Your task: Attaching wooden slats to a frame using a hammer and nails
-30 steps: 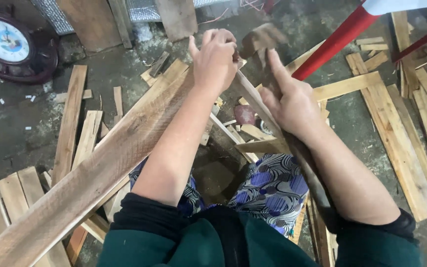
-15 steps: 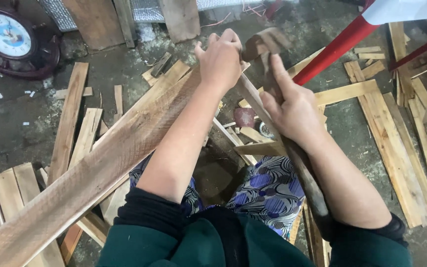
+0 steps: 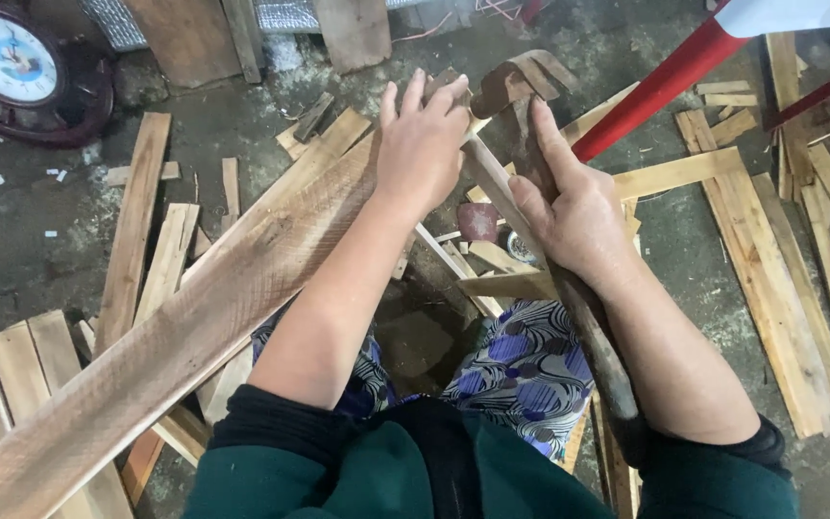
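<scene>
A long rough wooden plank point(image 3: 194, 317) runs from the lower left up toward the middle. My left hand point(image 3: 423, 144) grips its far end together with a thin wooden strip point(image 3: 492, 187). My right hand point(image 3: 573, 211) holds a claw hammer by its long wooden handle point(image 3: 593, 336). The rusty hammer head point(image 3: 521, 79) sits just beyond my left fingertips, against the end of the strip. My knees in blue patterned cloth point(image 3: 521, 365) show below the plank.
Loose planks and offcuts litter the concrete floor: a stack at the lower left point(image 3: 2, 356), long boards at the right point(image 3: 780, 279). A round wall clock point(image 3: 16, 62) lies at the upper left. A red pole point(image 3: 665, 86) slants in from the upper right.
Both hands and the hammer stay at the plank's end. The hammer head has shifted slightly, and my right forefinger now stretches along the handle.
</scene>
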